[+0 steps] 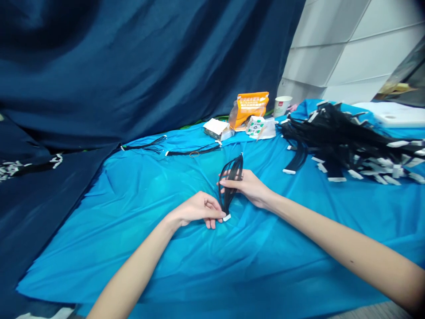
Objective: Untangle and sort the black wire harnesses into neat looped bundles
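Between my hands, over the middle of the blue cloth, is a black wire harness (227,197) with a white connector at its lower end. My left hand (203,210) pinches it close to that connector, thumb and fingers together. Higher up, my right hand (241,184) has its thumb and fingers closed around the wires, which bow out into a loop above. The far end of the bundle points away from me. Two more harnesses lie behind: one wire bundle (195,152) with a tan rubber band (194,154) on it, and another bundle (144,145) farther left.
A big heap of black harnesses (338,137) with white connectors lies at the right. Along the back stand an orange bag (249,108), a paper cup (282,106), a small box (216,129) and a white-green packet (257,126). A dark blue curtain (133,66) hangs behind.
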`<state>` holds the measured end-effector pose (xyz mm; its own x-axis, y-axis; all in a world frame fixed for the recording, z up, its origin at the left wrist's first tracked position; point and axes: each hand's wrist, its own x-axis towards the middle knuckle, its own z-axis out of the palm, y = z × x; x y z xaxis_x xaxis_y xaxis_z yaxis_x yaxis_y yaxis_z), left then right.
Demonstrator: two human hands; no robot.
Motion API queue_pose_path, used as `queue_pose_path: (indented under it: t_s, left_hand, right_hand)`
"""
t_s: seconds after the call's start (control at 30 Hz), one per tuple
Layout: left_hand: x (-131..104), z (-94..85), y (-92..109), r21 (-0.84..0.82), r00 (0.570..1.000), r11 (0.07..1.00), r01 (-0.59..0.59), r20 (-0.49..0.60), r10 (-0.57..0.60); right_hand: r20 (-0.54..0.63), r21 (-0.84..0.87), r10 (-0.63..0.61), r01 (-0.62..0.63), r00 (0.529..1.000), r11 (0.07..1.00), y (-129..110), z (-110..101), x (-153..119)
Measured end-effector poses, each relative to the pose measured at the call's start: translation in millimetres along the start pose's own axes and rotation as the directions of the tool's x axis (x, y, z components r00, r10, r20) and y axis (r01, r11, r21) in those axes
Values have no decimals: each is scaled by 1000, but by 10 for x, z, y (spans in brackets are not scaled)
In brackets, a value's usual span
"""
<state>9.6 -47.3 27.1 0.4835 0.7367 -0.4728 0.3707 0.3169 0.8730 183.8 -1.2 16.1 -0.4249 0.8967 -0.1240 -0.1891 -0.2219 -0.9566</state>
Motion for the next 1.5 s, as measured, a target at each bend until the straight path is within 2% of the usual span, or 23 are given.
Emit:
queue_pose_path:
  t_s: [0.27, 0.43, 0.5, 0.57, 0.63, 0.7, 0.77, 0.83, 0.9, 1.0, 1.07, 1.17, 1.27, 1.33, 1.43, 1.5]
  left_hand:
    - [-9, -16, 16, -81, 996, 996, -45, -80, 39]
    - [-4, -1, 51, -187, 958, 966, -179, -257, 128]
    - [0, 5, 60, -286, 951, 933, -216, -277, 135]
    - [6, 7, 63, -428, 962, 876, -223, -241, 127]
    - [20, 0, 58, -543, 973, 814, -205, -206, 108]
    - [41, -21, 45, -606, 970, 770, -197, -233, 64]
    - [57, -57, 35, -634, 953, 744, -212, -304, 12]
    - [55, -109, 33, -613, 927, 750, -247, -374, 0]
    - [34, -167, 40, -545, 899, 784, -296, -436, 37]
    - [-4, -244, 49, -443, 846, 817, -368, -523, 98]
    - [-12, -275, 47, -415, 810, 810, -415, -573, 121]
    - [6, -292, 35, -449, 772, 753, -481, -625, 120]
    - [34, -293, 30, -534, 759, 679, -505, -649, 54]
    - [49, -292, 33, -575, 755, 640, -509, -656, 11]
    - [75, -276, 40, -582, 753, 625, -521, -658, 14]
    - [98, -245, 41, -575, 770, 644, -504, -637, 34]
  right_hand:
    - [-30, 46, -25, 27, 999, 999, 14, -34, 20]
    - [-105, 183, -130, 148, 986, 972, 4, -45, 38]
    - [-121, 217, -175, 198, 977, 956, -9, -44, 37]
    - [-125, 245, -211, 236, 970, 941, -27, -45, 29]
    - [-105, 256, -236, 255, 966, 932, -51, -49, 18]
    - [-69, 252, -255, 264, 965, 931, -86, -61, 10]
    - [-61, 271, -239, 247, 969, 930, -136, -86, 12]
    - [-107, 347, -181, 207, 978, 915, -199, -131, 29]
    - [-181, 445, -99, 171, 978, 879, -266, -195, 56]
    - [-305, 516, -26, 188, 952, 835, -344, -309, 100]
    - [-385, 503, -29, 236, 923, 831, -369, -377, 123]
    - [-440, 430, -111, 318, 891, 845, -369, -432, 139]
    - [-421, 369, -193, 362, 886, 856, -352, -413, 134]
    - [-368, 380, -201, 344, 908, 859, -343, -361, 114]
    - [-236, 415, -152, 241, 960, 877, -320, -251, 61]
    - [-124, 404, -116, 157, 985, 901, -282, -175, 24]
